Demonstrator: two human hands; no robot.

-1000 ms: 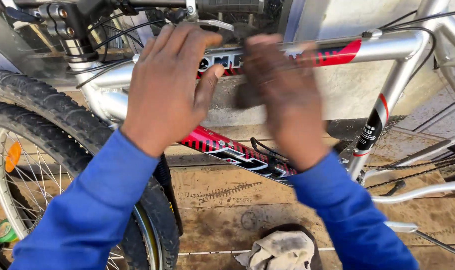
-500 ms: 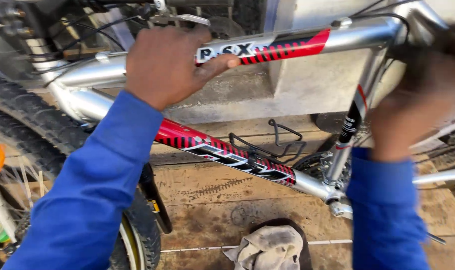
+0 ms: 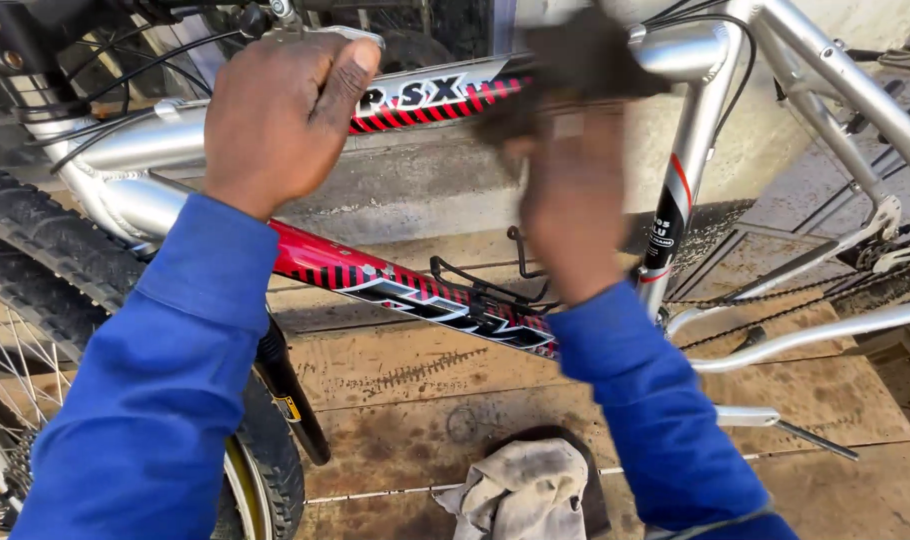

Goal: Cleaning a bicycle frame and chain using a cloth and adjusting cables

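A silver and red bicycle frame stands in front of me. My left hand (image 3: 285, 110) is closed over its silver top tube (image 3: 135, 140), near the front of the frame. Blurred by motion, my right hand (image 3: 575, 190) presses a dark cloth (image 3: 585, 60) onto the top tube close to the seat tube (image 3: 690, 170). The red down tube (image 3: 375, 280) runs diagonally below both hands. Both of my arms are in blue sleeves.
The knobby front tyre (image 3: 45, 270) and its spokes fill the lower left. A black bottle cage (image 3: 485, 290) sits on the down tube. The chain (image 3: 775, 310) and rear stays are at right. A crumpled grey rag (image 3: 520, 490) lies on the wooden boards (image 3: 395, 370) below.
My right hand went from the middle of the top tube out to the right end, then came back left to the seat tube junction. My left hand stayed gripping the tube.
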